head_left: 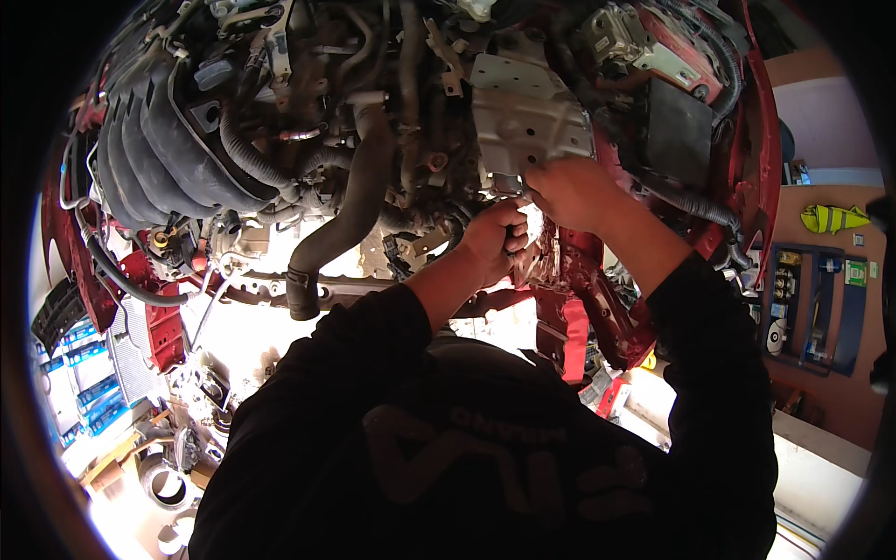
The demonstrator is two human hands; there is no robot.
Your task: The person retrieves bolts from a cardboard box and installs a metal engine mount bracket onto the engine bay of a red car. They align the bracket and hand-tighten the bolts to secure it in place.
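Note:
I lean over the open engine bay of a red car. My right hand [574, 191] is at the lower edge of a grey metal bracket plate [530, 117], its fingers curled, and what they grip is hidden. Just below and to the left, my left hand [497, 235] is closed with bent fingers around something small and dark that I cannot make out. Both hands are close together, beside the red body rail [581, 257]. A thick black hose [364, 187] bends down left of my left hand.
A black ribbed intake manifold [173, 140] fills the left of the bay. Corrugated tubes [247, 154] and wiring run around it. A dark box [691, 129] sits at the right. On the floor lies a tyre [166, 485]; a blue tool rack [812, 308] stands by the right wall.

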